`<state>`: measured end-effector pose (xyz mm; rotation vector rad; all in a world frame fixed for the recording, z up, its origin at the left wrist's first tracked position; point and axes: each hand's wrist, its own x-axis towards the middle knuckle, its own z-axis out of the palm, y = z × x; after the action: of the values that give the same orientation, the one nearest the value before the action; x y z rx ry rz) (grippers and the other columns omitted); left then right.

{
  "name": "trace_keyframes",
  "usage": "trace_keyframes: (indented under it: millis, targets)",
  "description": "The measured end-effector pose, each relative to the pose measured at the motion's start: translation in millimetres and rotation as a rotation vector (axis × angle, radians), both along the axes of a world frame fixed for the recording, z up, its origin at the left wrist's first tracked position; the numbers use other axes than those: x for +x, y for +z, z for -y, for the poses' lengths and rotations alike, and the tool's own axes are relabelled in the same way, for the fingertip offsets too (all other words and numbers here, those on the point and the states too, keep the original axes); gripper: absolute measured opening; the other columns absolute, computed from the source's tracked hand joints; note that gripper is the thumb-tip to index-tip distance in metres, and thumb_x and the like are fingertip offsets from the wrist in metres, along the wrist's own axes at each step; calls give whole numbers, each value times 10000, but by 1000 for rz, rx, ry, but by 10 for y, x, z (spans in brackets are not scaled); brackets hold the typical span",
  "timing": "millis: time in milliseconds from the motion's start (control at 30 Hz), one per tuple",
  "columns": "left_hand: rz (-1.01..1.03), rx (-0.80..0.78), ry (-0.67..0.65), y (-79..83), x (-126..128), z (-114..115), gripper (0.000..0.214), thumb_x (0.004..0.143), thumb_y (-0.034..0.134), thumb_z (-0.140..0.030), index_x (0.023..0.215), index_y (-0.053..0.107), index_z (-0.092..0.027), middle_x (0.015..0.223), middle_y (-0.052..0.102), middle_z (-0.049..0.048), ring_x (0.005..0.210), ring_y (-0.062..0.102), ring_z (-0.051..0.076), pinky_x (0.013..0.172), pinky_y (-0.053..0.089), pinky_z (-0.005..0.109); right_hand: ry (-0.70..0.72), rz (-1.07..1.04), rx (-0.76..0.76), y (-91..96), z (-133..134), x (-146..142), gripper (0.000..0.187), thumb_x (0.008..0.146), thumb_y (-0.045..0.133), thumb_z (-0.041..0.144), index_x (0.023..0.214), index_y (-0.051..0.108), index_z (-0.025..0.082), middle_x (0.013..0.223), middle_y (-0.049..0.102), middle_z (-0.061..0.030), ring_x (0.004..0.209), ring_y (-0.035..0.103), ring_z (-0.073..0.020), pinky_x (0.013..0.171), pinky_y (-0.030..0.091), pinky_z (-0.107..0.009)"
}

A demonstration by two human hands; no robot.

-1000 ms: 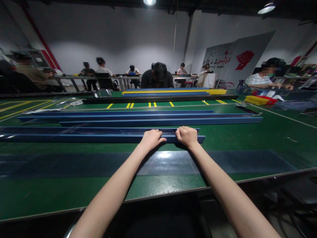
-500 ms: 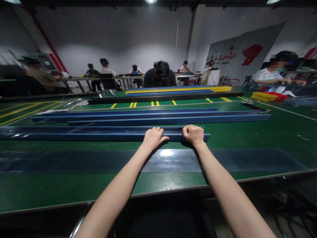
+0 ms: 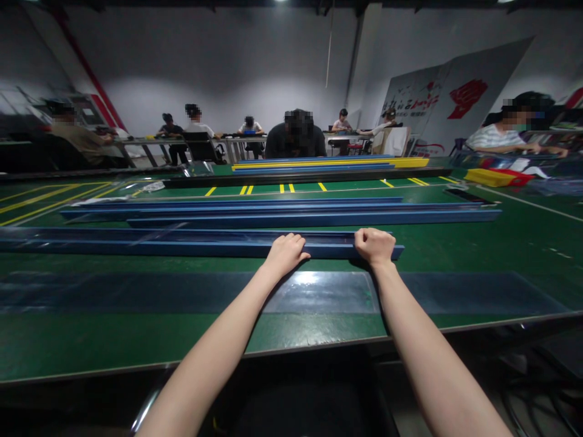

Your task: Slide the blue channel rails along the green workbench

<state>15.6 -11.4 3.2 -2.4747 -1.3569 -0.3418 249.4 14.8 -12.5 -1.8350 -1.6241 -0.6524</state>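
A long blue channel strip (image 3: 228,249) lies lengthwise across the table, running out of view on the left. Near its right end my right hand (image 3: 377,246) is closed in a fist around it, the fingertips hidden. My left hand (image 3: 288,252) is wrapped over the same strip a little further left, its thumb along the near side. Between the strip and the near table edge lies a clear plastic sheet (image 3: 319,294), flat and shiny, passing under my forearms.
More blue channel strips (image 3: 319,217) lie just beyond. Farther back are a black strip (image 3: 296,179), a yellow strip (image 3: 410,162) and a phone-like dark slab (image 3: 464,196). A yellow tray (image 3: 489,177) stands at the right. Several people sit around; one person (image 3: 296,136) bends forward opposite.
The blue channel strip has slid to the right, its end now farther over. My right hand has moved right with it; my left hand has stayed nearly in place.
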Motion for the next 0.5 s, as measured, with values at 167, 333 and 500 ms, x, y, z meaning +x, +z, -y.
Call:
trace_keyframes:
  millis: [167, 333, 500]
  targets:
    - [25, -47, 6, 1, -10, -2, 267, 812, 543, -417, 904, 575, -169, 947, 643, 45, 926, 565, 198, 748, 389, 290, -19, -8, -21, 6, 3, -9, 384, 749, 374, 281, 567, 664, 109, 601, 655, -121, 500, 499, -141, 480, 173, -240]
    - [25, -68, 24, 12, -1, 2, 275, 818, 527, -431, 889, 579, -171, 916, 657, 53, 905, 587, 204, 743, 401, 292, -18, -11, -19, 5, 10, -4, 383, 749, 374, 287, 570, 665, 115, 607, 656, -121, 510, 506, -147, 483, 174, -242]
    - [18, -77, 27, 16, 1, -9, 286, 820, 516, -442, 876, 581, -170, 899, 665, 63, 882, 602, 207, 740, 415, 292, -17, -10, -28, 9, 22, -6, 387, 754, 373, 293, 578, 671, 118, 606, 656, -117, 509, 505, -142, 486, 173, -241]
